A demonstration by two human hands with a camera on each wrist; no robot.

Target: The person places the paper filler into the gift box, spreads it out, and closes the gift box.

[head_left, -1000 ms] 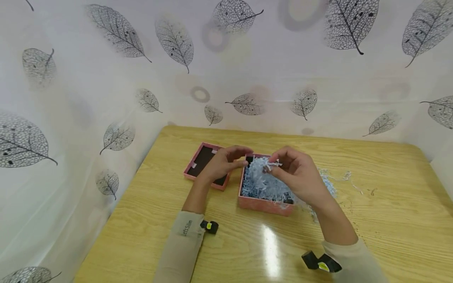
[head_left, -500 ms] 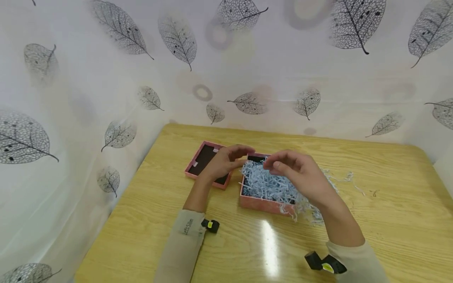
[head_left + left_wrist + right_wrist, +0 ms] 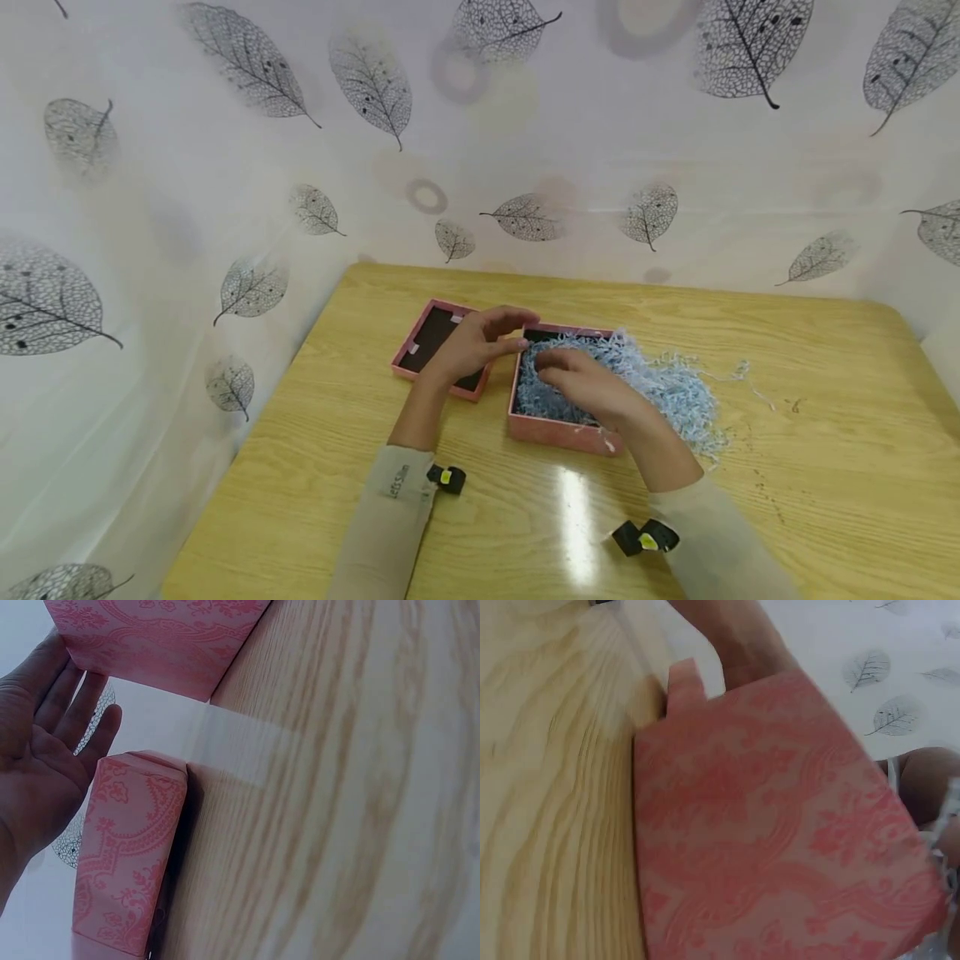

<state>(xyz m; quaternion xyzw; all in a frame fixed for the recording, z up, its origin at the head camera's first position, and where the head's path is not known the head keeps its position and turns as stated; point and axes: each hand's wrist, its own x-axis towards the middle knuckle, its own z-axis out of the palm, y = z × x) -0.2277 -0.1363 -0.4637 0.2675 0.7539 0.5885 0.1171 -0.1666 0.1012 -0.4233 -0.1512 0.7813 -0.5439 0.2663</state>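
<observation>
A pink patterned box point(image 3: 558, 432) stands on the table, holding light blue shredded paper point(image 3: 551, 406). My left hand point(image 3: 474, 343) is at the box's back left corner, thumb and forefinger apart along its edge. In the left wrist view, the left hand point(image 3: 45, 750) has nearly straight fingers reaching the box's pink side point(image 3: 157, 637). My right hand point(image 3: 588, 387) is over the open box, its bent fingers down among the shreds. Only part of its fingers point(image 3: 926, 780) shows in the right wrist view, with pale strands beside them; their grip is hidden.
The pink lid point(image 3: 420, 343) lies left of the box with its dark inside up. Beyond the box's right side, a heap of blue shreds point(image 3: 686, 408) spreads on the wooden table point(image 3: 825, 400). A leaf-patterned curtain point(image 3: 525, 150) hangs behind.
My right hand first pinched shreds above the box, then loosened its fingers, and now dips lower and further left into the box. My left hand stays at the corner.
</observation>
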